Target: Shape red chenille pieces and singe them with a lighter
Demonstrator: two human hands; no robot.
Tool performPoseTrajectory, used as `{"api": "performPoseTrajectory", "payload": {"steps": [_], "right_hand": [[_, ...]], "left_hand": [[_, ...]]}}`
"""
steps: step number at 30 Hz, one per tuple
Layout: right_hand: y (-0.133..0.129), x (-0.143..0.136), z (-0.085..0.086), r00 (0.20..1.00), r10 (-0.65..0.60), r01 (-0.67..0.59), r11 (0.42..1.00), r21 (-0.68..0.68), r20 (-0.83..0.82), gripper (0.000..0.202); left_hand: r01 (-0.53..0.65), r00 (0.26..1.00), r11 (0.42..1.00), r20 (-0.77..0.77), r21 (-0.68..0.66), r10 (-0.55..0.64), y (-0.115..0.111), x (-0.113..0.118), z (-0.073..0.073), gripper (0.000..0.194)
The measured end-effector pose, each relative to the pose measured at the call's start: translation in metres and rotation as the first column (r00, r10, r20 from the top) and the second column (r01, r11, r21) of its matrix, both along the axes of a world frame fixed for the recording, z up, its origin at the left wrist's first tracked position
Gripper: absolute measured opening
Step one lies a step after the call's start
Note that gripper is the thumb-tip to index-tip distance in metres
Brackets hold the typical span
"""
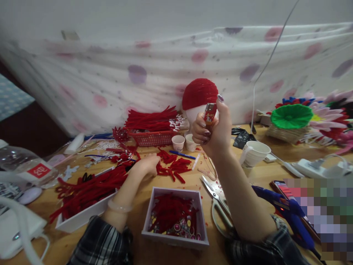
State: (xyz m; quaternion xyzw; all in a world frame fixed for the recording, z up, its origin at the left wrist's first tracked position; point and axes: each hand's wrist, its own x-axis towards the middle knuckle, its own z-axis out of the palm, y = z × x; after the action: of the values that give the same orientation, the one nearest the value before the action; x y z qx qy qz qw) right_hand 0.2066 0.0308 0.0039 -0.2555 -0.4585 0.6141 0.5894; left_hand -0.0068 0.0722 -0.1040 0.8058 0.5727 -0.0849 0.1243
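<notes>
Your right hand grips a red lighter, raised: likely light, hard, slick; hold its body. Your left hand meets soft-looking red strips at its three o'clock; I can't tell its grip. Pinch strip ends. Scissors at your right hand's six o'clock could snag; a box sits at your left's five.

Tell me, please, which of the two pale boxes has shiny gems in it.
The box nearest the scissors: gems show beside its red pieces, whereas the farther box shows red strips and no gems.
</notes>
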Motion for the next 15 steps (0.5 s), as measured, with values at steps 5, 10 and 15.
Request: {"api": "performPoseTrajectory", "payload": {"steps": [5,10,15], "right_hand": [[-0.001,-0.002,0.0,1.0,0.018,-0.018,1.0,-0.01,-0.019,0.067],[0.004,-0.002,-0.003,1.0,0.009,-0.009,1.0,-0.006,0.02,0.063],[0.004,-0.003,-0.006,1.0,0.006,-0.006,1.0,0.008,0.028,0.063]], "left_hand": [[-0.062,0.997,0.994,-0.059,-0.088,0.057,-0.001,0.0,-0.005,0.029],[-0.066,0.998,0.989,0.003,-0.13,0.067,0.002,-0.007,-0.002,0.016],[-0.038,0.991,0.988,0.123,-0.149,0.057,0.004,-0.018,0.012,0.022]]}}
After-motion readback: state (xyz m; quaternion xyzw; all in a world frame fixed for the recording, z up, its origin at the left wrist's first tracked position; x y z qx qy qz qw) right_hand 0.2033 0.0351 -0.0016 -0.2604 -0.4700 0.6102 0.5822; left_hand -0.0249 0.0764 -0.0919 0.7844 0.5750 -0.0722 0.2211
